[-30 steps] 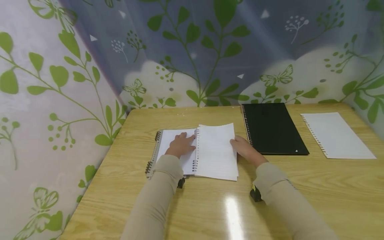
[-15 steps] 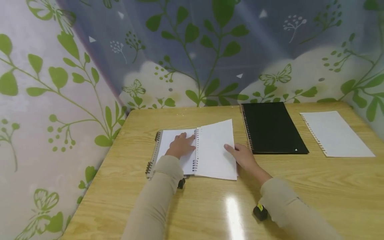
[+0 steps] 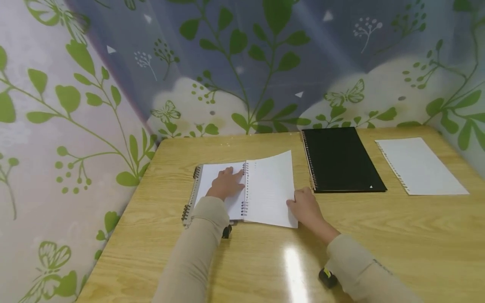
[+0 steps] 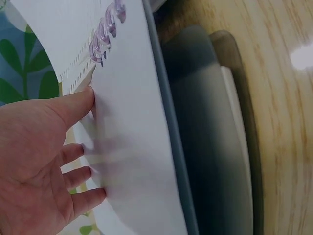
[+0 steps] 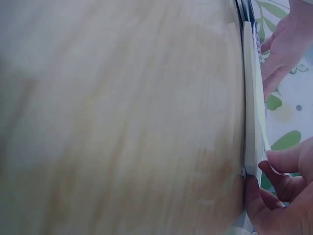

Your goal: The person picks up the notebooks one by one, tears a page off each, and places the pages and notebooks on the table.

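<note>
Head view: open notebook (image 3: 242, 191) lies on the desk (image 3: 379, 235), spiral as long axis running away from the person. Left hand (image 3: 225, 183) rests flat, fingers straight, on the left page just left of the spiral. Right hand (image 3: 306, 206) sits at the right page's near outer corner, grip pinching the top sheet (image 3: 270, 189), which bows up off the stack. Black notebook (image 3: 339, 160) lies just right of the open one; loose sheet (image 3: 418, 166) further right.

Left wrist view: fingers (image 4: 73, 107) spread on the page beside the spiral (image 4: 105, 32).

Right wrist view: fingertips (image 5: 283, 164) curl round the sheet's edge (image 5: 266, 142), stack below; bare desk (image 5: 122, 117) beside it.
</note>
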{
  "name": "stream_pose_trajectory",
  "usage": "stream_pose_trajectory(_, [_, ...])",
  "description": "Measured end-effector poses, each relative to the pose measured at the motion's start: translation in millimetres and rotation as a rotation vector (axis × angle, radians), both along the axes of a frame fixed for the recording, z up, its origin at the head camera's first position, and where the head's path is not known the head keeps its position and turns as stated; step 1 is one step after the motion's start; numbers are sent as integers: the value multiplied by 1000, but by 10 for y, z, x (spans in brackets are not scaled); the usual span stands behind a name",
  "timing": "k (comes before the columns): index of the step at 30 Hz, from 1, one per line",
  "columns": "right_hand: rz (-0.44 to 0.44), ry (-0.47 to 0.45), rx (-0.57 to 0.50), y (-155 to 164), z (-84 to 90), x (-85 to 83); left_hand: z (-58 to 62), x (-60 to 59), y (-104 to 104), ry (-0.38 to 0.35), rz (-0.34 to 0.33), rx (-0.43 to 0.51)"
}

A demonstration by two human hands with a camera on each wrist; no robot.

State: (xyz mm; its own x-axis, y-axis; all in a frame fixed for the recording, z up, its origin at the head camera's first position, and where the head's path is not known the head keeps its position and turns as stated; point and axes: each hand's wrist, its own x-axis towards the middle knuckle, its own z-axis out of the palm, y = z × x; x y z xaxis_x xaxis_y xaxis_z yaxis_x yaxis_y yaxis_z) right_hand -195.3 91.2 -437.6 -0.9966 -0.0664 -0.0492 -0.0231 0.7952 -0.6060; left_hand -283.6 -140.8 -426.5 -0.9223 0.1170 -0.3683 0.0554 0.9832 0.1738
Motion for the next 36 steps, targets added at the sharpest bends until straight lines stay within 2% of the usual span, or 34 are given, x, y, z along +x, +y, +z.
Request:
stream_pose_trajectory(5, [25, 12, 14, 10, 7, -6, 28, -2, 10, -4, 4, 4])
stream_pose_trajectory(18, [54, -34, 62, 76, 3, 8, 48, 30, 51, -10, 1, 9])
stream_pose_trajectory(24, [100, -37, 44, 126, 23, -19, 8, 7, 48, 32, 24, 53])
stream_pose_trajectory(28, [103, -46, 37, 142, 32, -36, -7, 18, 37, 27, 47, 82])
stream_pose_trajectory(32, [99, 9, 76, 157, 57, -42, -14, 45, 40, 66, 99, 137])
stream_pose_trajectory(36, [46, 145, 92, 230, 127, -46, -37, 115, 2, 174, 168, 154])
